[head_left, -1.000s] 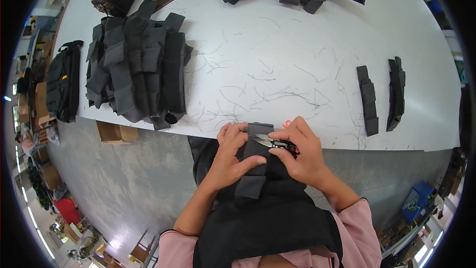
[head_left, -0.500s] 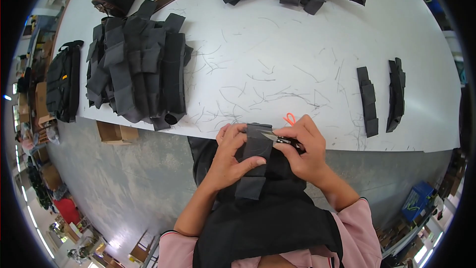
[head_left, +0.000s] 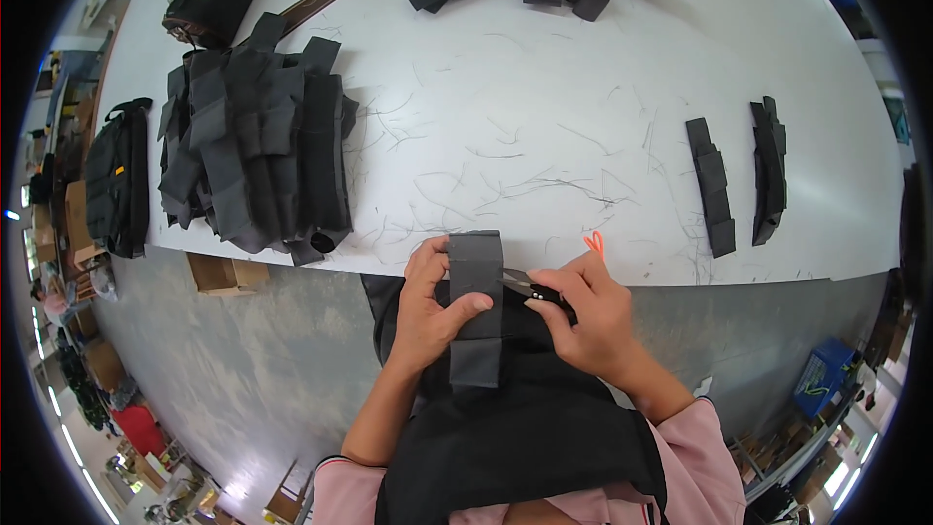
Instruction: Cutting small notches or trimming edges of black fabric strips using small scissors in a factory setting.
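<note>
The person wears a pink top with short sleeves; the left sleeve [head_left: 335,486] ends above the elbow and the right sleeve [head_left: 695,457] has a slightly darker hem. Over the front hangs a black apron [head_left: 515,447], plain and matte, covering chest and lap. Both forearms and hands are bare: no gloves, watch or rings show.

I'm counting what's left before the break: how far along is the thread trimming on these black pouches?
Two pouch pieces lie apart at the right of the table, which is strewn with cut threads, so they look finished. In hand: the left hand holds one pouch while the right hand puts snips to its edge. The big stack on the left looks untrimmed, though I can't be sure.
</note>
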`<state>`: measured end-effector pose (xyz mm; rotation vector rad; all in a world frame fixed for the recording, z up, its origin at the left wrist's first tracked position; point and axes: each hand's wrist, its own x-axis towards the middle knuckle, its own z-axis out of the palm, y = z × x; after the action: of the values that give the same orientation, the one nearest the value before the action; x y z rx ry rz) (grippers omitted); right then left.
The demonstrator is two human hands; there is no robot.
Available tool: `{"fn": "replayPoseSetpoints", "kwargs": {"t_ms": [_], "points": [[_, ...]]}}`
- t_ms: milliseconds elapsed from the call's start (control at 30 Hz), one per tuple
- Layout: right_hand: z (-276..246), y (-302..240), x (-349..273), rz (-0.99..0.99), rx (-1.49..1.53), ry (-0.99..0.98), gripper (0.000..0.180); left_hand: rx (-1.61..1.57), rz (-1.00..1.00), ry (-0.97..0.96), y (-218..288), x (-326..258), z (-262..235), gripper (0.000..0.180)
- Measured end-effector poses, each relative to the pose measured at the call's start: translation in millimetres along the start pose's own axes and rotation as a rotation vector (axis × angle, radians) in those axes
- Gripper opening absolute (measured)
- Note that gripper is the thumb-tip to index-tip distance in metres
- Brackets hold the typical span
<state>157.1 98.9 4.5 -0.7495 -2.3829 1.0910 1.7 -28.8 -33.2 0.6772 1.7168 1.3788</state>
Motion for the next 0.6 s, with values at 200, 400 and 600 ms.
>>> {"fn": "replayPoseSetpoints", "kwargs": {"t_ms": [200, 400, 600], "points": [[6.1, 5.4, 2.8, -0.017, 0.082, 0.090, 0.029, -0.023, -0.028, -0.060, 5.3, -1.3, -0.9, 0.063], [1.1, 3.0, 3.4, 0.159, 0.148, -0.045, 0.026, -0.001, -0.036, -0.143, 1.7, -4.3, -4.2, 0.072], [1.2, 13.9, -3.0, 0.049, 0.113, 0.094, 0.027, 0.013, -0.064, -0.140, 6.0, -1.9, -0.9, 0.070]]}}
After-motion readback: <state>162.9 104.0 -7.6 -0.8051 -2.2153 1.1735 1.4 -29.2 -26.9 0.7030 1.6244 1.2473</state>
